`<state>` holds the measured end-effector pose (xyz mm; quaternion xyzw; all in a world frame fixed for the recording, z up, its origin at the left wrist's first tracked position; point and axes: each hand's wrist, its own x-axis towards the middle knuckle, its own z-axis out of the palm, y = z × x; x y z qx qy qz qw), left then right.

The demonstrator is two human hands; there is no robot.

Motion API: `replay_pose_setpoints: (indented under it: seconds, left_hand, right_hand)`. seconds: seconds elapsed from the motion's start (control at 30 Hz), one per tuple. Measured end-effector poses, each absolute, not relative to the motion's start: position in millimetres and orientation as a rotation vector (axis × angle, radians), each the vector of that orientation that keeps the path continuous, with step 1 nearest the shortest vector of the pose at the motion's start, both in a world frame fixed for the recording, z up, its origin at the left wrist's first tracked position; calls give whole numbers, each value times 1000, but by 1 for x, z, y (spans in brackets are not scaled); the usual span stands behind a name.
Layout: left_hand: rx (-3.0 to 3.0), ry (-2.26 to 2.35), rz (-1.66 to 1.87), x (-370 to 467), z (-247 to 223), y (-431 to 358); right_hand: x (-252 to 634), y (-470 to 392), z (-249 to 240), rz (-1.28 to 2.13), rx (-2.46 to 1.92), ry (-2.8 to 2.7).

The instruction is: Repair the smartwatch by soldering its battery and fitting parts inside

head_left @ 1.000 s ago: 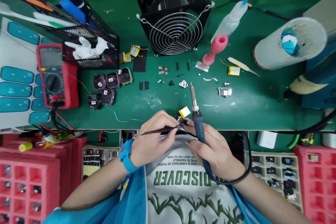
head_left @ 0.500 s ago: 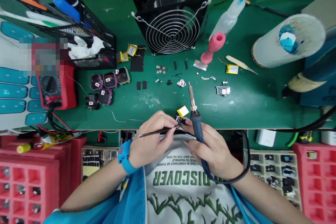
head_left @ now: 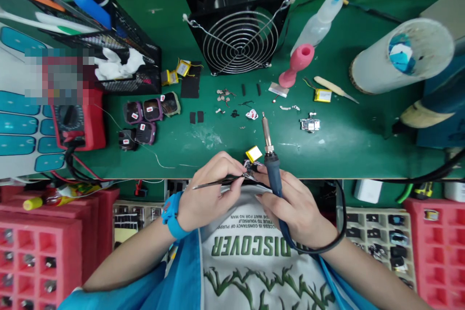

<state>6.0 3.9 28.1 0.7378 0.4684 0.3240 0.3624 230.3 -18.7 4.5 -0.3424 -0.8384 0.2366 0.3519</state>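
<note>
In the head view my left hand [head_left: 214,191] pinches dark tweezers [head_left: 216,183], their tips at a small electronic assembly [head_left: 250,168] by the bench's front edge. My right hand [head_left: 296,203] is closed round a soldering iron [head_left: 274,174], its metal tip [head_left: 264,118] pointing up and away from me. The right fingertips also touch the assembly's right side. A yellow battery [head_left: 254,154] sits against the far side of the assembly. Fingers partly hide the assembly, so its details are unclear.
A fan [head_left: 238,29] stands at the back, with a pink blower-shaped piece [head_left: 296,65] and a squeeze bottle [head_left: 314,24] to its right. Several watch-like cases [head_left: 152,109] lie left near a red multimeter [head_left: 78,121]. A circuit board [head_left: 310,124] lies right.
Both hands keep almost the same pose at the assembly. The whole view has shifted very slightly; nothing has been let go or taken up.
</note>
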Motion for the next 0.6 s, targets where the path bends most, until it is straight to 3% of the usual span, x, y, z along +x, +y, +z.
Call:
replay_pose_setpoints:
  seconds: [0.6]
  left_hand:
    - [1950, 1239, 824, 8, 29, 4]
  right_hand:
    - [231, -19, 5, 629, -891, -2166]
